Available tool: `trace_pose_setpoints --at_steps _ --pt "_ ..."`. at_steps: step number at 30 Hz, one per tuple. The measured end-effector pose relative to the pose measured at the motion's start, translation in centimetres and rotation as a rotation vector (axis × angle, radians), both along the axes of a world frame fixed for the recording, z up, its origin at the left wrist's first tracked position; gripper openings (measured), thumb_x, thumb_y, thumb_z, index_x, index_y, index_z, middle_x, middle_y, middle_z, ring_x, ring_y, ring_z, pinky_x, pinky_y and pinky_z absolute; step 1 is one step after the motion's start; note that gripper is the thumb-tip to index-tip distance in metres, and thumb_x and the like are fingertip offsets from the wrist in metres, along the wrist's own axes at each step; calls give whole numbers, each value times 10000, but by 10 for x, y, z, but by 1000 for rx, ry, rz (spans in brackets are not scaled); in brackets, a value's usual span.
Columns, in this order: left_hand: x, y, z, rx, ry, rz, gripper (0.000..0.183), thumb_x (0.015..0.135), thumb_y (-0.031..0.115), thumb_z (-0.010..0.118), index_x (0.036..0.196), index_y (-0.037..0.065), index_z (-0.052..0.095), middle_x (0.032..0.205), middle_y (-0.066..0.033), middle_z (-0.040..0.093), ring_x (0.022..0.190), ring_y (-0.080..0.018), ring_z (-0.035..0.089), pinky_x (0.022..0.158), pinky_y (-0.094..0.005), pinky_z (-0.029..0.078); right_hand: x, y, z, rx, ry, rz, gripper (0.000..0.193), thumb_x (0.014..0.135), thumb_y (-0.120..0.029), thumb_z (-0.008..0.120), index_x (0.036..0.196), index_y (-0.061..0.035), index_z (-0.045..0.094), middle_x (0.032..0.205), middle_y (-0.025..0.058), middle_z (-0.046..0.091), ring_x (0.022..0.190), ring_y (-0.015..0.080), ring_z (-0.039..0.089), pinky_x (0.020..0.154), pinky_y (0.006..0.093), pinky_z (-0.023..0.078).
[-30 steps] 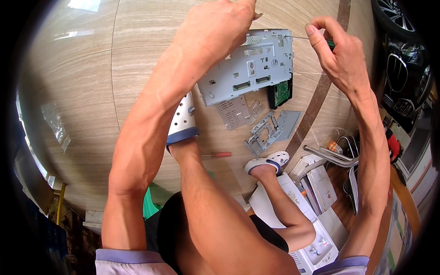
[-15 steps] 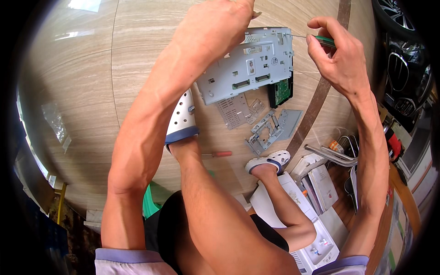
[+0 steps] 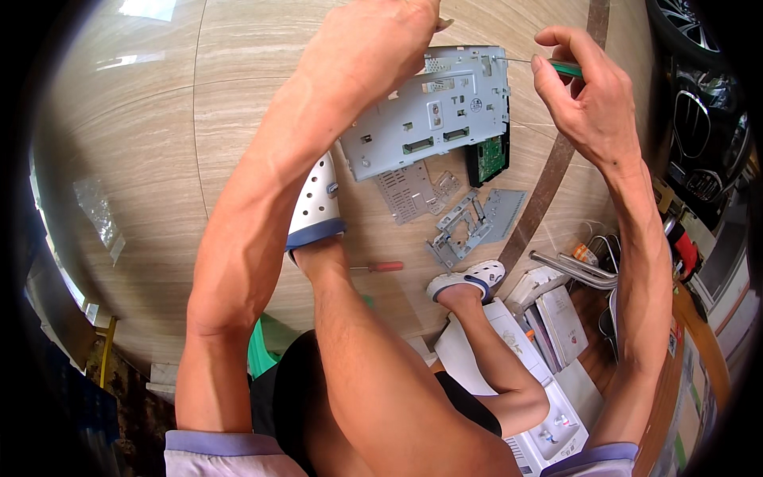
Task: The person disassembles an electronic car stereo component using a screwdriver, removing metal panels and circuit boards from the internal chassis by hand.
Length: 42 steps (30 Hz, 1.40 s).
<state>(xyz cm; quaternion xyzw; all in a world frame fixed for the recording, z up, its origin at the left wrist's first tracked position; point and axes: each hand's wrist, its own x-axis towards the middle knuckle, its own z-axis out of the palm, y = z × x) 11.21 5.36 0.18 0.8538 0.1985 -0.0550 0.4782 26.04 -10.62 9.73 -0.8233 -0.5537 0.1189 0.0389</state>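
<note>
My right hand (image 3: 592, 99) is closed around a screwdriver with a green handle (image 3: 567, 69). Its thin shaft points left, the tip at the upper right edge of a pale grey sheet-metal panel (image 3: 469, 107) full of cutouts. My left hand (image 3: 373, 52) is bent closed over the panel's upper left part. Its fingertips are mostly hidden or cut off by the top edge, so what they grip does not show. Beneath the panel's right end juts a black part with a green circuit board (image 3: 490, 157).
On the tiled floor near the panel lie a perforated metal plate (image 3: 403, 193), a metal bracket (image 3: 461, 230) and a red-handled screwdriver (image 3: 385, 266). My feet in white clogs (image 3: 315, 199) flank these parts. A white appliance casing (image 3: 497, 342) and books (image 3: 560, 326) stand at lower right.
The green screwdriver handle has turned slightly in my right hand, whose fingers have shifted a little. My left hand and the panel stay almost where they were.
</note>
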Motion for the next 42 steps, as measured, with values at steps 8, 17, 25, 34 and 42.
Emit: trace_pose_setpoints --at_steps 8,17,25,34,42 --pt "0 -1 0 15 -27 8 138 995 112 530 981 -22 503 743 -239 648 684 -336 675 584 -438 542 2 1 4 -56 5 -39 235 952 -257 676 1099 -74 665 680 45 614 601 127 576 569 292 455" --pt "-3 2 5 -49 -49 -9 121 987 98 520 986 -23 506 744 -240 645 678 -337 670 590 -440 540 8 -3 -3 3 19 -68 210 948 -214 657 1107 -76 664 670 37 610 593 108 560 564 278 449" --pt "0 -1 -6 7 -55 7 137 995 115 516 968 -16 492 745 -242 648 682 -343 672 588 -442 541 8 -2 -2 -40 22 -115 219 915 -185 670 1107 -80 663 641 27 593 566 101 539 545 274 434" --pt "1 -1 -5 49 -28 -1 152 1005 130 505 969 -16 492 737 -244 647 685 -337 679 580 -443 543 2 -1 0 -41 43 -124 201 892 -152 702 1074 -74 670 743 -3 630 592 60 540 572 228 438" --pt "-2 1 -2 -24 -24 -10 176 1014 152 475 978 -19 493 731 -228 634 673 -341 662 591 -442 537 29 -10 6 143 369 -476 207 927 -238 713 945 -34 686 774 32 660 645 78 571 598 219 452"
